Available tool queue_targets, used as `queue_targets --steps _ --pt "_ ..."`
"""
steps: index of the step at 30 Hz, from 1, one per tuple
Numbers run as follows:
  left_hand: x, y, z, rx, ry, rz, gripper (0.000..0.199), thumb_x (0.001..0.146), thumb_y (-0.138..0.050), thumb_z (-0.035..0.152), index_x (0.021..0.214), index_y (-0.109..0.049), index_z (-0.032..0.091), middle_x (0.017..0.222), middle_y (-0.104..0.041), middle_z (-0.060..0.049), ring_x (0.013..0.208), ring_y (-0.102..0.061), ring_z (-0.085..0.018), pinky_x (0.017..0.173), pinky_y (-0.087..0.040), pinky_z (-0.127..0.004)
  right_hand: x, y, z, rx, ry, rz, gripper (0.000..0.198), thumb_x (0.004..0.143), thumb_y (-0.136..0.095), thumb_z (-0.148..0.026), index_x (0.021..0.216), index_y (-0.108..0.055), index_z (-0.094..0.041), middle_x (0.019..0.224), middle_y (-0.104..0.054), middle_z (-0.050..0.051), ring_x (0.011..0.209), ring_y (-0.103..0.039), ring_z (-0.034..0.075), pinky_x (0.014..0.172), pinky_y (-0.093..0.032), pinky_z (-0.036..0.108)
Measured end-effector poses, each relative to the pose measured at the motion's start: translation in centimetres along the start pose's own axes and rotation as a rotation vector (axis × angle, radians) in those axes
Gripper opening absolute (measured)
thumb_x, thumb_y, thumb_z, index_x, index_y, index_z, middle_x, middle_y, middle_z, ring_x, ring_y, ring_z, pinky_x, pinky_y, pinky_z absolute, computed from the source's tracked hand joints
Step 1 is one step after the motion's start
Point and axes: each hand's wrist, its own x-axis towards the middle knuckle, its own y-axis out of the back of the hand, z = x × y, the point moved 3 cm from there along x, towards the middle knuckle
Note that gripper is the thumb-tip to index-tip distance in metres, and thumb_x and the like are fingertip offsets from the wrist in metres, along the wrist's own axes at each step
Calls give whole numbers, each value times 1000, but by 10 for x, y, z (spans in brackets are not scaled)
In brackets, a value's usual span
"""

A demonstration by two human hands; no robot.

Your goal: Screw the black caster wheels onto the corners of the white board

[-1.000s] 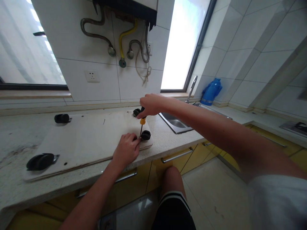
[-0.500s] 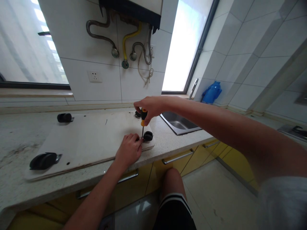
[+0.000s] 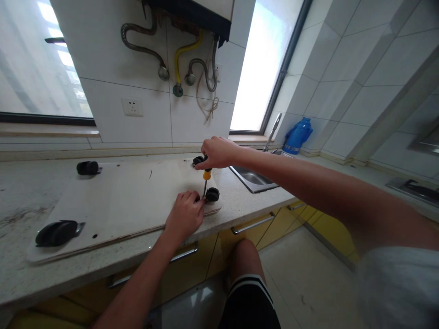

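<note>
My right hand (image 3: 219,153) is closed around the handle of a yellow and black screwdriver (image 3: 206,174), which stands nearly upright with its shaft pointing down. Its tip reaches the base of a black caster wheel (image 3: 212,194) at the near right corner of a white board (image 3: 130,196). Resting on the board, my left hand (image 3: 185,212) has its fingers bent and their tips together beside the screwdriver tip; what they pinch is hidden. Other casters sit at the remaining corners: far left (image 3: 88,167), near left (image 3: 56,233) and far right (image 3: 198,160).
A small dark screw or nail (image 3: 150,174) lies on the board. The board lies on a speckled countertop (image 3: 20,192). Right of it are a steel sink (image 3: 255,180), a faucet (image 3: 273,131) and a blue thermos-like jug (image 3: 297,136). Yellow drawers with metal handles (image 3: 254,224) run below.
My right hand has turned on the screwdriver handle, its fingers now further round and the wrist shifted slightly right. My left hand stays in place. The view has shifted a little.
</note>
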Motion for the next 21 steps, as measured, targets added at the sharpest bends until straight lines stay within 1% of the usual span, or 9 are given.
queue_targets --steps 2,5,8,10,12,15,17,19,21 --pt "0 0 0 -10 6 -15 35 102 -59 11 122 -87 20 111 -76 -15 110 -70 -35 100 -54 -52 -3 3 4 21 -11 13 50 96 -86 -66 82 -76 -18 78 -68 7 83 -63 24 72 -39 36" --pt "0 1 -1 -18 14 -33 35 101 -60 11 123 -86 18 114 -77 -15 112 -70 -35 102 -54 -52 -9 19 18 127 10 69 45 97 -87 -53 74 -73 -18 69 -63 3 72 -55 18 69 -36 35" --pt "1 2 0 -5 26 -41 37 100 -60 10 127 -84 18 115 -77 -15 113 -69 -34 104 -54 -52 -16 33 47 223 -82 217 42 100 -84 -50 77 -75 -15 72 -65 4 71 -53 17 69 -36 36" --pt "2 3 1 20 44 -46 40 100 -60 10 132 -83 17 114 -77 -15 113 -69 -34 105 -53 -52 -22 27 68 239 -161 292 41 99 -85 -50 82 -79 -14 75 -67 5 73 -53 17 70 -36 36" --pt "2 3 1 49 55 -54 41 101 -60 11 135 -82 17 114 -76 -15 112 -69 -34 104 -53 -52 -30 5 88 289 -243 361 39 100 -86 -52 91 -82 -14 82 -72 6 74 -55 17 71 -36 35" --pt "2 2 3 79 42 -66 41 101 -60 11 135 -82 16 113 -75 -15 111 -69 -34 102 -52 -51 -44 -48 108 366 -356 452 46 109 -72 -60 104 -86 -17 92 -78 8 80 -62 19 73 -38 34" --pt "2 2 3 92 30 -63 42 101 -60 10 136 -81 16 112 -75 -15 111 -69 -34 101 -52 -51 -54 -91 113 395 -435 471 41 113 -68 -55 113 -87 -18 102 -81 9 90 -67 22 76 -41 34" --pt "1 2 4 106 21 -59 42 100 -61 9 137 -80 15 112 -75 -15 111 -68 -34 102 -52 -51 -63 -135 110 423 -522 484 35 113 -68 -48 122 -85 -19 119 -80 12 101 -71 25 81 -46 33" --pt "1 3 4 118 19 -61 41 99 -61 9 134 -81 16 112 -74 -15 110 -68 -34 102 -52 -51 -71 -175 102 451 -618 495 37 115 -63 -46 131 -81 -18 125 -77 15 103 -73 26 82 -48 34"
